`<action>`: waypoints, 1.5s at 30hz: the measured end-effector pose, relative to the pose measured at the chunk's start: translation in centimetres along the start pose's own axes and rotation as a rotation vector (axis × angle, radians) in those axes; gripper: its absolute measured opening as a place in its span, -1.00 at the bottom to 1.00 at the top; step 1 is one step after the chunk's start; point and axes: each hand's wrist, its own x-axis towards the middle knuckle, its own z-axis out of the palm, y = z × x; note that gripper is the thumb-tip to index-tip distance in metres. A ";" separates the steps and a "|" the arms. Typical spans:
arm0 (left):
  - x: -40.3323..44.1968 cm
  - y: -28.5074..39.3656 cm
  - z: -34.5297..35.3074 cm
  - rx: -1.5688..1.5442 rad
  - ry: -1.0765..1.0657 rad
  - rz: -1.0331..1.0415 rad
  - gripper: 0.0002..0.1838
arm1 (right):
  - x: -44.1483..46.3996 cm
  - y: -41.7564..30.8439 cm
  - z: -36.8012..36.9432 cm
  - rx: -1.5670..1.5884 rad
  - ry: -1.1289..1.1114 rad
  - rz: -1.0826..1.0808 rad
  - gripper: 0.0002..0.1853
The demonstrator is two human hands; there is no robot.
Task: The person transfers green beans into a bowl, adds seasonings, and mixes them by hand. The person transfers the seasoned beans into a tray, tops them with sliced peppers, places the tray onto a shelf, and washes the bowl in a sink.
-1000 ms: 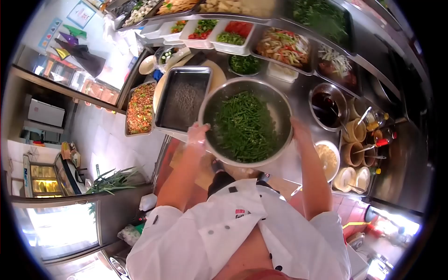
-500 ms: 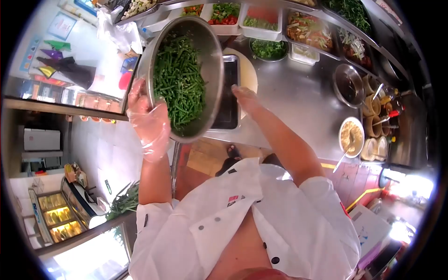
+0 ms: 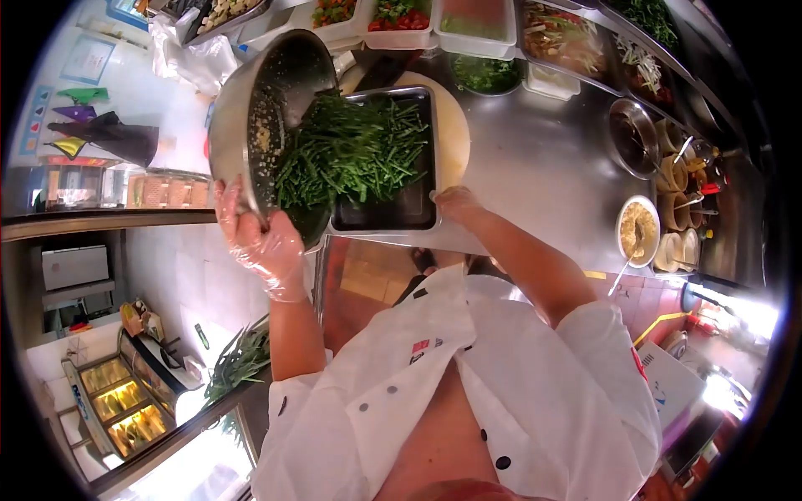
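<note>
A large steel bowl [image 3: 230,125] is tipped on its side at the left, its mouth facing the dark metal tray [image 3: 388,215]. Green beans [image 3: 355,150] spill out of it into the tray, some blurred by motion. My left hand [image 3: 263,242], in a clear glove, grips the bowl's lower rim. Bits of chopped seasoning cling to the bowl's inner wall. At the tray's lower right corner, my right hand [image 3: 455,202] has its fingers closed on the tray's edge. Under the tray lies a round pale board [image 3: 454,138], partly covered.
Along the back stand tubs of chopped vegetables [image 3: 399,37] and a bowl of greens [image 3: 484,75]. To the right are a bowl of dark sauce [image 3: 632,138], a white bowl with a spoon [image 3: 637,231] and several small pots [image 3: 672,174]. The steel counter [image 3: 535,167] has its front edge near my body.
The bowl has tilted further over the tray, and the beans have slid from it into the tray. My right hand has moved down to the tray's corner and taken hold of it.
</note>
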 end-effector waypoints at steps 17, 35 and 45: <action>0.1 0.0 -2.7 -0.104 0.148 -0.259 -0.54 | 1.1 3.8 4.2 -0.197 0.409 -0.797 -0.90; -0.8 -0.8 -4.4 -0.106 -0.022 -0.056 -0.51 | -0.3 -10.7 -1.8 1.200 0.455 0.365 -0.15; -1.5 -2.0 -3.9 -0.163 -0.052 0.027 -0.52 | 4.0 -8.0 2.2 0.958 0.470 0.131 -0.42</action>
